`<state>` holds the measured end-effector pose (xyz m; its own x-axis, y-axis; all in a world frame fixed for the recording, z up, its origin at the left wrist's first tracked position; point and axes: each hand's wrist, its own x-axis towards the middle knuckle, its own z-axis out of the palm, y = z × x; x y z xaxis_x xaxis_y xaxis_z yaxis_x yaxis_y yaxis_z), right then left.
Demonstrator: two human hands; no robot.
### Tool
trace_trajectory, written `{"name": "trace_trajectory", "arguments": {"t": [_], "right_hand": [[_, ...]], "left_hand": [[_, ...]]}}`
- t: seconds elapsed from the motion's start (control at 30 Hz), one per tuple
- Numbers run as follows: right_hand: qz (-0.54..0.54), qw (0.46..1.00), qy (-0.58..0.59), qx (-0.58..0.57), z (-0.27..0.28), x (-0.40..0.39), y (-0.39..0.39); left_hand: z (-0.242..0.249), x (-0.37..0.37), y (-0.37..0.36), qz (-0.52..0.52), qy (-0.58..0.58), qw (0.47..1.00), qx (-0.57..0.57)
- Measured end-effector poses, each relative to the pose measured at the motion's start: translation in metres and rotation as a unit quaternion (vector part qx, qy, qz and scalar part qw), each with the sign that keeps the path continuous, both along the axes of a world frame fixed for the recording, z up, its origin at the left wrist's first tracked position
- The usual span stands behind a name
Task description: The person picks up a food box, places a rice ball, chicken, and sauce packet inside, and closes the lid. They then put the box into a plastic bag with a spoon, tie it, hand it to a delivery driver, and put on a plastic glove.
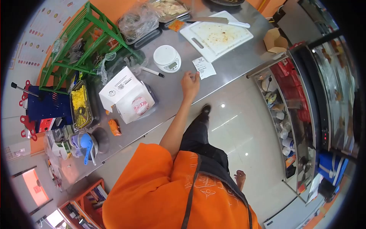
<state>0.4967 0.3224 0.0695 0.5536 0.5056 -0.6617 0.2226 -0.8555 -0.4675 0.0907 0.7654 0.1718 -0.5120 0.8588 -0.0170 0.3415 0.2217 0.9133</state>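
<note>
My left hand [190, 84] reaches over the counter's front edge, its fingers bent together at the near corner of a printed paper receipt [204, 68]. The receipt lies beside a white digital kitchen scale [166, 57], whose platform bears nothing. Low at my right side hangs my right hand [240, 178], partly behind my apron; its fingers curl loosely and I see nothing in them. Left of the scale stands an opened white takeaway box [127, 103] with a round red-and-white printed item [140, 106] in it. A marker pen [152, 71] lies between box and scale.
A white cutting board [217, 34] with food scraps has a large knife [219, 20] across its far edge. Green racks [85, 42], a tray of yellow food [79, 105], an orange packet [114, 127] and a blue spoon [87, 145] are leftward. Stocked shelves [280, 114] stand right.
</note>
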Motion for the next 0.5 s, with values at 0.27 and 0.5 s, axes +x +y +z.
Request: {"name": "trace_trajectory", "arguments": {"t": [0.27,0.5], "right_hand": [[0.181,0.983,-0.033,0.006,-0.037,0.093,0.062],[0.197,0.980,-0.004,-0.024,0.039,0.122,0.245]], "left_hand": [[0.006,0.019,0.032,0.094,-0.020,0.994,-0.055],[-0.010,0.014,0.037,0.120,-0.055,0.987,-0.090]]}}
